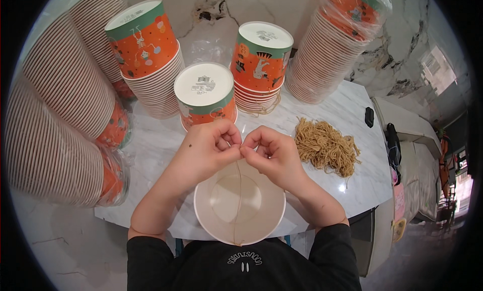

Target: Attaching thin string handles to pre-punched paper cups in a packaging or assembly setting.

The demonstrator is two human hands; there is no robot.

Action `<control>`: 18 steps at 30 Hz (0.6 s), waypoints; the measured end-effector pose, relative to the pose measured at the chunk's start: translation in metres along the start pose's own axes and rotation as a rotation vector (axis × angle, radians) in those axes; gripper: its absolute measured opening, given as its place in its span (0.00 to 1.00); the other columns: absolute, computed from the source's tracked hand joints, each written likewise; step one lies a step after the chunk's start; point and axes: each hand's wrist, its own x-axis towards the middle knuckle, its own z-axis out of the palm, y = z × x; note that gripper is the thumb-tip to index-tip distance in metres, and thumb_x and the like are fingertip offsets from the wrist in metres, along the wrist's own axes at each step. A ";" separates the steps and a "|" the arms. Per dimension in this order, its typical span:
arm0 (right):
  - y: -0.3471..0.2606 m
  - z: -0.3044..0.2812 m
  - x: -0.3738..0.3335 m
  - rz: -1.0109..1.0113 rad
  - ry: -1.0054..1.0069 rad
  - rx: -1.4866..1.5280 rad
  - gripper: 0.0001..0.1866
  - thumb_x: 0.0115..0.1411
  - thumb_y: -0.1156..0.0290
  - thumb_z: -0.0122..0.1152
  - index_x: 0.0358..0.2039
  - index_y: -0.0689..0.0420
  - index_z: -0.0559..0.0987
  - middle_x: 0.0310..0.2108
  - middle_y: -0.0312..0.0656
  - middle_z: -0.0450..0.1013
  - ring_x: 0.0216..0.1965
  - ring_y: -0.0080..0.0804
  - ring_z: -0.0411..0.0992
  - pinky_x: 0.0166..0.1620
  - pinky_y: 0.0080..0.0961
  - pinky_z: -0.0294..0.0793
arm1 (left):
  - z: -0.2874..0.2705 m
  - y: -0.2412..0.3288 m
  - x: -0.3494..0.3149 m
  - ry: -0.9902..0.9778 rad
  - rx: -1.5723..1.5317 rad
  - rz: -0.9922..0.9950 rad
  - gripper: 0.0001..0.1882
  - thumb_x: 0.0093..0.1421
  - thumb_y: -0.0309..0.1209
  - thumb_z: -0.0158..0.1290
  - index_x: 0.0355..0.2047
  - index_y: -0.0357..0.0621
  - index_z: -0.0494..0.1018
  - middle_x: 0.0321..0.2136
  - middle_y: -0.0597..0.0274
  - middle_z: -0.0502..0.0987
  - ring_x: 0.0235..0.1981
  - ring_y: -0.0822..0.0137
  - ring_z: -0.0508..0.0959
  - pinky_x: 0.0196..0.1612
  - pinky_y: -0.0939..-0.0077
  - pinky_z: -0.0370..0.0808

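My left hand (pixel 209 146) and my right hand (pixel 274 157) meet fingertip to fingertip, both pinched on a thin tan string (pixel 239 190). Just below them, an open paper bucket (pixel 206 210) with a white inside sits close against my body. From my fingers at the bucket's far side, the string runs across its mouth to the near rim. The bucket's far edge is hidden by my hands. To the right of my right hand lies a tangled heap of tan string (pixel 327 146).
Upside-down orange and green buckets stand beyond my hands: a single-looking one (pixel 205 87), a tall stack (pixel 143 44) and a shorter stack (pixel 261 52). Plastic-wrapped bucket stacks (pixel 55 145) lean at the left, another (pixel 327 49) at the back right. A small black object (pixel 369 117) lies on the marble-patterned table (pixel 347 190).
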 end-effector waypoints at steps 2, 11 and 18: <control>0.004 -0.003 0.002 0.074 -0.067 0.135 0.06 0.66 0.74 0.66 0.37 0.61 0.78 0.29 0.28 0.76 0.24 0.05 0.67 0.24 0.09 0.63 | 0.002 0.009 -0.003 0.022 0.112 0.009 0.04 0.60 0.21 0.60 0.34 0.38 0.75 0.28 0.74 0.77 0.26 0.87 0.74 0.29 0.89 0.71; 0.001 -0.004 0.010 0.153 -0.062 0.416 0.07 0.65 0.75 0.67 0.38 0.59 0.76 0.31 0.30 0.78 0.24 0.07 0.70 0.24 0.07 0.64 | 0.009 0.013 -0.011 0.124 0.210 0.142 0.09 0.62 0.25 0.61 0.37 0.33 0.74 0.27 0.57 0.80 0.27 0.71 0.81 0.32 0.76 0.77; 0.003 -0.009 0.009 0.223 -0.112 0.355 0.06 0.66 0.74 0.67 0.39 0.60 0.79 0.30 0.30 0.78 0.24 0.07 0.69 0.24 0.08 0.63 | 0.014 0.013 -0.015 0.176 0.298 0.212 0.08 0.61 0.24 0.61 0.37 0.33 0.75 0.30 0.53 0.80 0.29 0.64 0.83 0.35 0.72 0.79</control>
